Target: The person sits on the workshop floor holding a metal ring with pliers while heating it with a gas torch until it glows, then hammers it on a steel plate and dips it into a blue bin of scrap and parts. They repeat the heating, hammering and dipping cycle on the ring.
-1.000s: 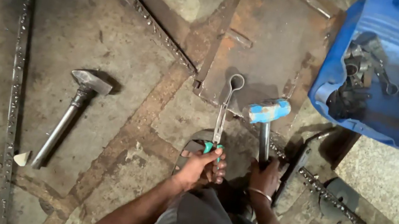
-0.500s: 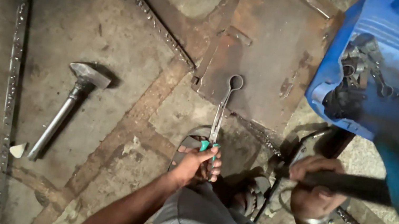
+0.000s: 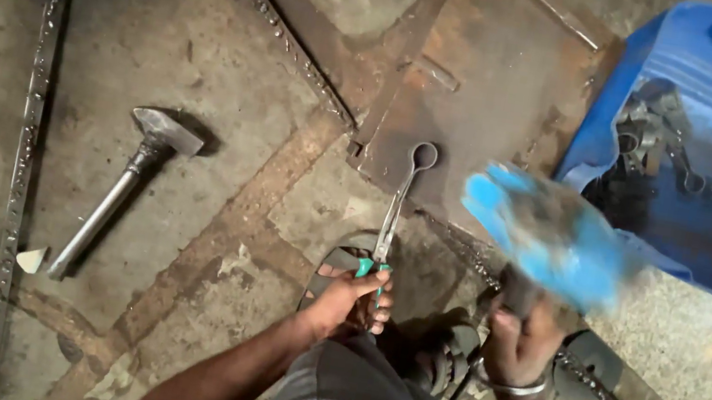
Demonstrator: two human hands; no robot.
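Down low: long metal tool (image 3: 395,211) with green grip lies flat, ring end on rusty steel plate (image 3: 488,88). Left hand (image 3: 347,301) closed tight around grip, apparently pinning it steady. Right hand (image 3: 523,336) wrapped round handle of blue-headed hammer (image 3: 546,232), head raised and blurred, above tool's right side. Sandalled foot (image 3: 336,264) beside left hand. Second hammer (image 3: 115,190) lies well left on concrete floor (image 3: 209,44). Blue crate (image 3: 680,80) of metal parts at right.
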